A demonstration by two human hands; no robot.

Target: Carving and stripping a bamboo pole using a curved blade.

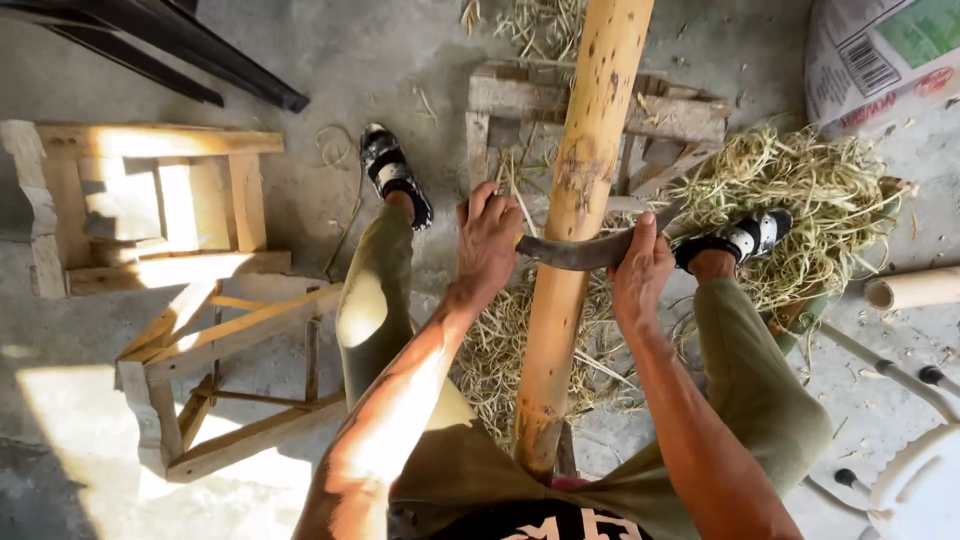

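Holding the curved blade (580, 252) clenched at both ends, left hand (487, 245) and right hand (640, 265), we press it evenly across the bamboo pole (580, 200) running between our knees.

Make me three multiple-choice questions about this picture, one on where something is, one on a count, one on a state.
1. Where does the curved blade lie?
A. across the bamboo pole
B. on the wooden stool
C. inside the sack

2. How many hands grip the blade?
A. none
B. one
C. two

3. How are the shavings on the floor?
A. in loose tangled heaps
B. tied in bundles
C. packed in a box

Answers:
1 A: the blade crosses the pole between the hands.
2 C: the left hand and right hand each hold one end.
3 A: pale strands lie piled by the feet.
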